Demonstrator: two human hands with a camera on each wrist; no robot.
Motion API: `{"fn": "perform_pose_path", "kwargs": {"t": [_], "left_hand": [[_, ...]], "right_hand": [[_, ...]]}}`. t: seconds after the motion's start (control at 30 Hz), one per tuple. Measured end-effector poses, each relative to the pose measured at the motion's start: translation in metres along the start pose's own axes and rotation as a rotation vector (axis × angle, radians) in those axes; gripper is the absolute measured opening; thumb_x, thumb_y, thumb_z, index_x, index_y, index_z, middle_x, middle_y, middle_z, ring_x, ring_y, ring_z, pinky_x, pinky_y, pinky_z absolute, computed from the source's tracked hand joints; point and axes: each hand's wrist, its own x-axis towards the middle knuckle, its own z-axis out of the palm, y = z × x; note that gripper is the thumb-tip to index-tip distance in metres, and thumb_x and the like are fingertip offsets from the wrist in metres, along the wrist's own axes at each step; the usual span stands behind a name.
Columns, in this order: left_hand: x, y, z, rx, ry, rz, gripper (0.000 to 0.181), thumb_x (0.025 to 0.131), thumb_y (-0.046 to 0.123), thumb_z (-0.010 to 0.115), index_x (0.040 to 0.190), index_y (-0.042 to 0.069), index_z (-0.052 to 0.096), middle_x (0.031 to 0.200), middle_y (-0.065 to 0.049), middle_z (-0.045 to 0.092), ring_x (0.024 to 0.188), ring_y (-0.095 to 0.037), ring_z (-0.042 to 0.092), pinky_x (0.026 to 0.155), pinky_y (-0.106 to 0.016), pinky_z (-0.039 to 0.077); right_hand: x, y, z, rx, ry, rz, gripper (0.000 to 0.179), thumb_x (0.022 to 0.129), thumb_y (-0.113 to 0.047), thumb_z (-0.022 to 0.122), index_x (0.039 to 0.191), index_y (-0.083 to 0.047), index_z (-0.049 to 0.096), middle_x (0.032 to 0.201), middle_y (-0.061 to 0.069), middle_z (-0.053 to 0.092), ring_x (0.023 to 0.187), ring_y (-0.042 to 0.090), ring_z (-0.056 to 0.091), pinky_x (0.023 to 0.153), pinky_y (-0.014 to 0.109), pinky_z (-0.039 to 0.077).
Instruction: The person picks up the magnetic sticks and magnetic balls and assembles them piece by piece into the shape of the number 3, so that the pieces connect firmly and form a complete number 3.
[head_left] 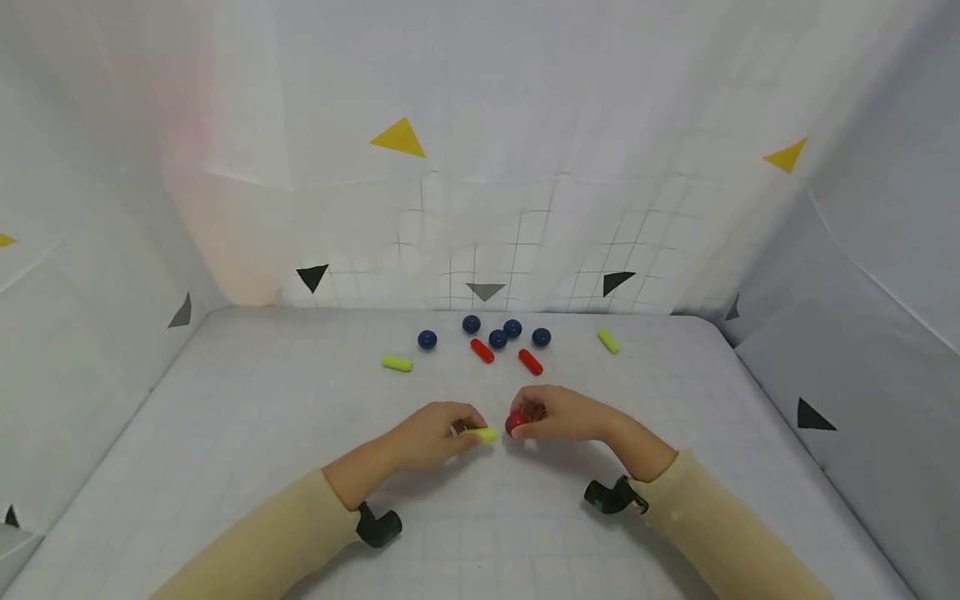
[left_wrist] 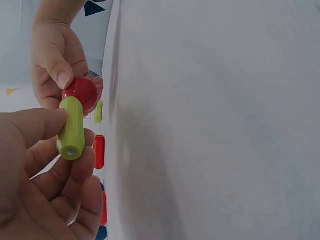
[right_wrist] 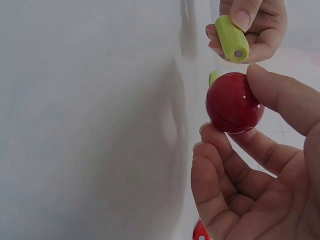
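ribbed lime rod [left_wrist: 73, 128], pinched by left hand [head_left: 438, 433] | glossy red ball [right_wrist: 233, 103], near it, pinched by right hand [head_left: 567, 413]

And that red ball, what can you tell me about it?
The red ball is round, deep red and glossy, with small bright reflections and a thin dark line curving round its lower part. It looks hard and smooth; the exact material can't be told. The right hand pinches it, close to the yellow-green rod in the left hand, with a gap between.
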Motion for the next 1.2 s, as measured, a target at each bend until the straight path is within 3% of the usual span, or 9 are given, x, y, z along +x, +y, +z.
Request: {"fn": "perform_pose_path", "kwargs": {"t": [1.2], "left_hand": [[0.0094,-0.0025,0.0052,0.018,-0.038,-0.013,0.013,0.096,0.02,0.069,0.109,0.021,0.07,0.092,0.014,0.065,0.087,-0.008,0.058,0.084,-0.029,0.049]], "right_hand": [[0.0045,-0.0008,0.0082,-0.04,-0.061,-0.027,0.023,0.09,-0.028,0.077,0.106,-0.017,0.066,0.087,-0.005,0.067,0.081,0.016,0.061,0.074,0.032,0.052]]}}
